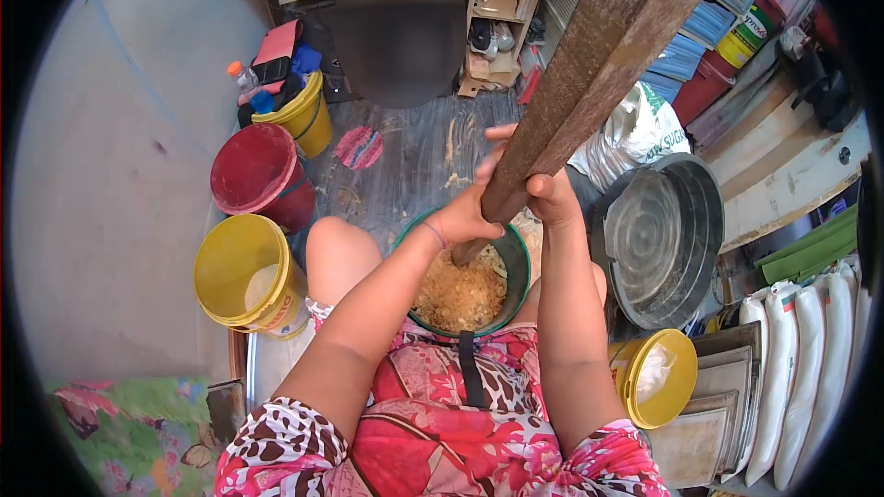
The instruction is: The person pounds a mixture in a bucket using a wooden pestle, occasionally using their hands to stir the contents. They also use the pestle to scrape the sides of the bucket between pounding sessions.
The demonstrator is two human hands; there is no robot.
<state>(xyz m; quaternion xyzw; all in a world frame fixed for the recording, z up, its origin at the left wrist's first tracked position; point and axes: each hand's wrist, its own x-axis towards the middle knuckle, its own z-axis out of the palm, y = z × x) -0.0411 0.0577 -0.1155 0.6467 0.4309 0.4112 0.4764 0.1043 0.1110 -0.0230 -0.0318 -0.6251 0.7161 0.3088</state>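
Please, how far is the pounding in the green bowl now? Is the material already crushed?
Done: the bowl between the knees already holds coarse, yellowish-brown crushed material. In hand: the left hand and right hand both grip the long wooden pestle, its lower end inside the bowl. Left: the mass looks rough and flaky, not fine, so more pounding is probably needed.

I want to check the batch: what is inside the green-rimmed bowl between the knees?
The green-rimmed bowl holds tan shredded material, with the long wooden pestle end pressed in. The bowl's bottom is covered.
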